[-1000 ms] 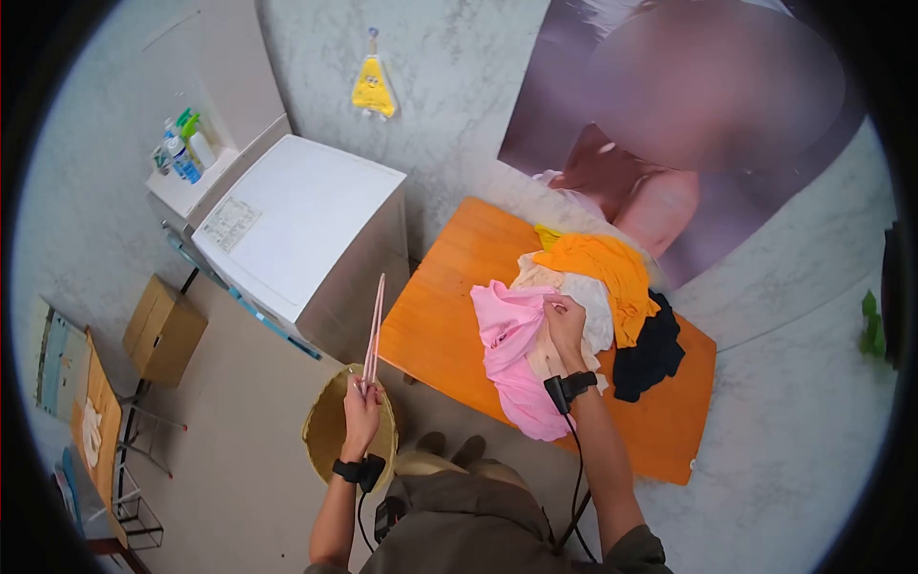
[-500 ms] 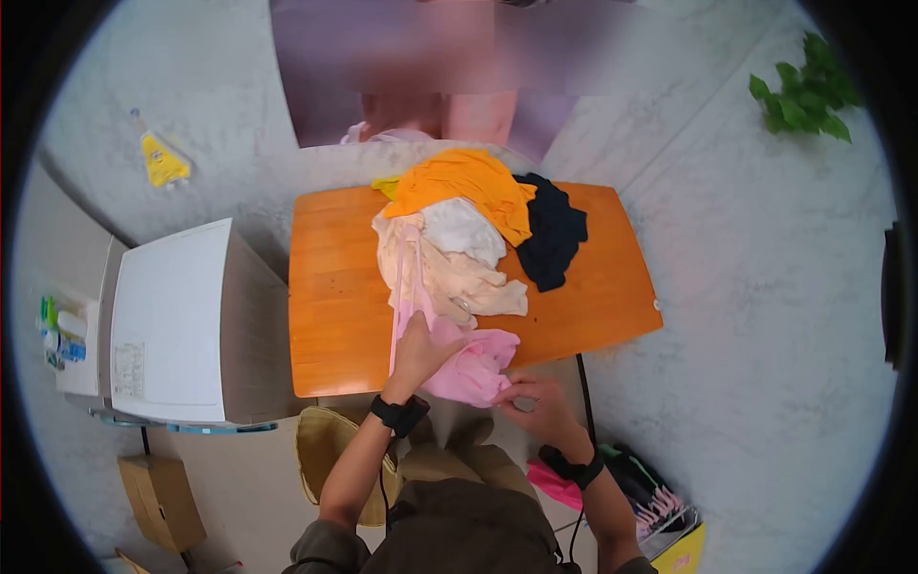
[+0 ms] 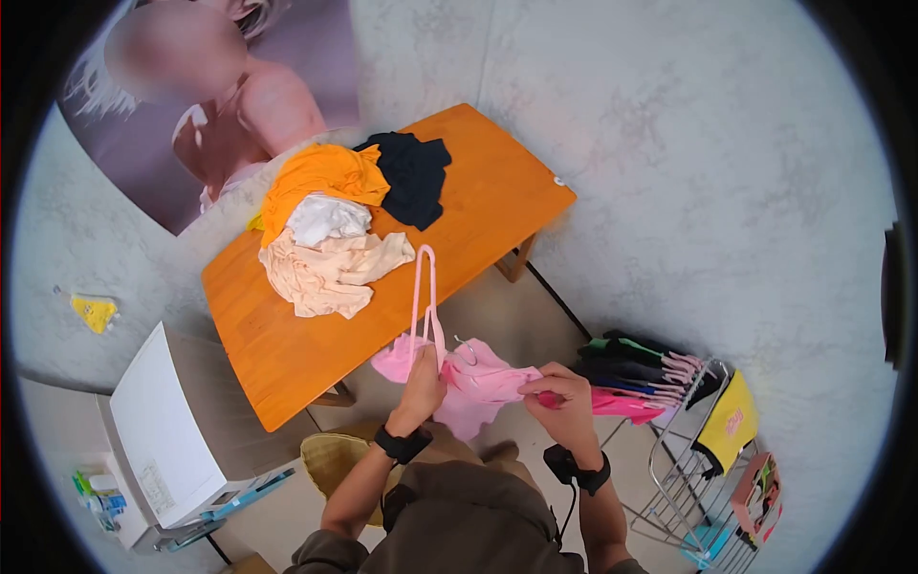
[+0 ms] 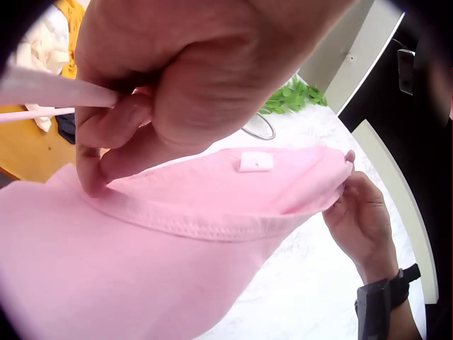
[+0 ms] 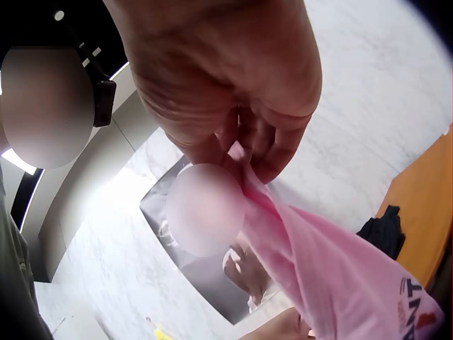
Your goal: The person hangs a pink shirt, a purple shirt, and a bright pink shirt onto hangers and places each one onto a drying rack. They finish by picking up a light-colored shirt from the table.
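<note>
Between the hands hangs a pink shirt (image 3: 483,383), held up in front of the body by its neckline. A white label (image 4: 255,162) shows inside the collar in the left wrist view, and dark lettering (image 5: 412,312) at its front in the right wrist view. My left hand (image 3: 422,394) grips a pink clothes hanger (image 3: 426,277), whose narrow loop points up and away; its fingers also lie at the collar edge. At the collar's other end, my right hand (image 3: 564,404) pinches the fabric between thumb and fingers.
Peach, white, orange and dark garments (image 3: 330,273) lie heaped on the wooden table (image 3: 497,182). To the right stands a metal rack (image 3: 660,469) with hung clothes (image 3: 645,373). A woven basket (image 3: 330,464) is by the legs, and a white washing machine (image 3: 167,421) at the left.
The pink shirt came off the table with both hands and moved right, away from the heap. The right hand shifted to its collar. The view has turned right, bringing the rack into sight.
</note>
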Tool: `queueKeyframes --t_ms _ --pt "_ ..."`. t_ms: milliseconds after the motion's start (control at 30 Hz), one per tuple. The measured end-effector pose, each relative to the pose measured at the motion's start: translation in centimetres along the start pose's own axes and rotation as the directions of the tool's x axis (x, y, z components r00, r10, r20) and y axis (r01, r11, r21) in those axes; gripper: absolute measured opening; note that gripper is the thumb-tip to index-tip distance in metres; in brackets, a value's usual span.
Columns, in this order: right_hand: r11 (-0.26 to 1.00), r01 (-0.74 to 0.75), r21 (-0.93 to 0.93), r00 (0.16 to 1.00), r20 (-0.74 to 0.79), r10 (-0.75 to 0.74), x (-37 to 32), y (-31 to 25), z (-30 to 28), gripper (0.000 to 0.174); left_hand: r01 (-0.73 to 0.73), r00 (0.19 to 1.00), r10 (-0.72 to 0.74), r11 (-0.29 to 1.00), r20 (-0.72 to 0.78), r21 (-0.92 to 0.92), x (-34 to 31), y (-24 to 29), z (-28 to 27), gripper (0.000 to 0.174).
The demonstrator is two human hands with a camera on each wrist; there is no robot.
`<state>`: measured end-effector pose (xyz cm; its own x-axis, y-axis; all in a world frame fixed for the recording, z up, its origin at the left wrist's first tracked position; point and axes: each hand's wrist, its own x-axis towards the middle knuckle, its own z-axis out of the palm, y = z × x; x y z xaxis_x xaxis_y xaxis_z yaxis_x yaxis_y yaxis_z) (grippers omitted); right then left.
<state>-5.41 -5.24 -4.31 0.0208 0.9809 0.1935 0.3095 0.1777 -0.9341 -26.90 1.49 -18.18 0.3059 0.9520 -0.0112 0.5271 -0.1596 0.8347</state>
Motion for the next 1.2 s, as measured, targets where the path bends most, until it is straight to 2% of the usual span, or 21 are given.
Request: queueKeyframes --t_ms 67,100,267,333,400,433,500,533,633,733,767,833,867,900,933,967,1000,1033,1067,1133,1200 --pt "1.000 -0.017 0.016 1.000 -0.021 0.017 -2.3 -0.2 -3.1 0.021 -0.068 0.993 0.063 0.996 -0.099 -0.057 -0.2 3.1 1.5 0.027" --pt "0.999 -0.029 0.023 1.000 -0.011 0.029 -3.4 -0.3 -4.7 0.022 -0.132 0.982 0.136 0.991 -0.131 0.034 -0.3 3.5 3.1 0.029" --pt "0.980 0.047 0.191 0.999 -0.023 -0.044 -7.3 1.9 -10.1 0.026 -0.067 0.998 0.066 0.986 -0.009 -0.153 -2.3 7.7 10.4 0.035" --pt "0.940 0.077 0.333 0.996 -0.075 -0.055 -8.1 1.7 -11.7 0.023 -0.046 0.998 0.051 0.977 0.022 -0.209 -3.4 8.9 12.0 0.037" --pt "0.932 0.058 0.359 0.997 -0.069 -0.036 -9.0 1.2 -13.7 0.024 0.034 0.985 0.011 0.967 0.174 -0.254 -4.0 10.1 12.9 0.045" --pt "0.922 0.083 0.378 0.994 -0.103 -0.047 -9.0 1.1 -14.5 0.025 0.021 0.985 0.024 0.967 0.172 -0.254 -3.9 10.9 13.3 0.045" --pt "0.915 0.114 0.386 0.988 -0.142 -0.063 -8.9 0.6 -15.9 0.028 0.161 0.950 -0.052 0.927 0.309 -0.339 -4.2 12.1 14.4 0.049" --pt "0.915 0.123 0.383 0.986 -0.150 -0.070 -8.8 0.2 -16.4 0.028 0.151 0.950 -0.042 0.929 0.310 -0.337 -4.1 12.3 15.1 0.049" --pt "0.922 0.164 0.350 0.976 -0.192 -0.101 -8.8 -0.7 -17.6 0.029 0.097 0.924 0.131 0.828 0.359 -0.553 -2.5 12.8 17.4 0.052" --pt "0.928 0.168 0.333 0.969 -0.231 -0.093 -9.3 -1.5 -18.9 0.029 0.109 0.822 0.164 0.895 0.546 -0.433 0.4 15.3 17.9 0.037" --pt "0.943 0.145 0.299 0.961 -0.269 -0.062 -9.5 -1.4 -19.3 0.028 0.095 0.813 0.186 0.892 0.552 -0.442 1.1 15.5 18.1 0.037" --pt "0.959 0.126 0.255 0.947 -0.319 -0.040 -9.7 -0.9 -20.2 0.026 -0.124 0.860 0.273 0.931 0.430 -0.344 2.3 15.7 17.9 0.023" --pt "0.991 0.062 0.121 0.918 -0.397 -0.009 -9.9 -0.3 -20.7 0.021 -0.132 0.854 0.285 0.928 0.435 -0.349 3.1 15.6 17.3 0.023" --pt "1.000 -0.018 -0.005 0.880 -0.474 0.013 -10.2 0.6 -21.2 0.017 -0.194 0.891 0.275 0.950 0.361 -0.246 3.9 16.1 15.8 0.019" --pt "1.000 -0.021 -0.007 0.875 -0.483 0.015 -10.6 1.7 -21.6 0.017 -0.242 0.920 0.272 0.961 0.283 -0.134 4.7 16.3 14.4 0.015" --pt "0.970 -0.199 -0.137 0.843 -0.529 0.098 -11.0 3.0 -22.2 0.013 -0.247 0.916 0.276 0.960 0.290 -0.136 5.7 16.1 13.3 0.015" --pt "0.893 -0.374 -0.249 0.795 -0.582 0.170 -11.2 4.1 -22.2 0.011 -0.376 0.906 0.386 0.923 0.176 -0.089 6.6 15.8 12.3 0.013" --pt "0.858 -0.409 -0.311 0.786 -0.598 0.159 -11.3 4.8 -21.8 0.009 -0.494 0.866 0.495 0.869 0.064 -0.027 7.5 16.1 11.2 0.010" --pt "0.858 -0.409 -0.310 0.782 -0.604 0.155 -11.3 6.0 -21.3 0.009 -0.501 0.862 0.502 0.865 0.067 -0.028 8.2 16.4 10.2 0.010" --pt "0.754 -0.428 -0.499 0.789 -0.612 0.043 -11.8 9.4 -19.8 0.008 -0.390 0.916 0.400 0.901 0.018 -0.189 8.8 17.5 8.0 0.009" --pt "0.732 -0.439 -0.520 0.794 -0.606 0.046 -11.9 11.6 -18.7 0.012 -0.419 0.900 0.435 0.875 0.014 -0.245 9.5 18.2 6.7 0.011"
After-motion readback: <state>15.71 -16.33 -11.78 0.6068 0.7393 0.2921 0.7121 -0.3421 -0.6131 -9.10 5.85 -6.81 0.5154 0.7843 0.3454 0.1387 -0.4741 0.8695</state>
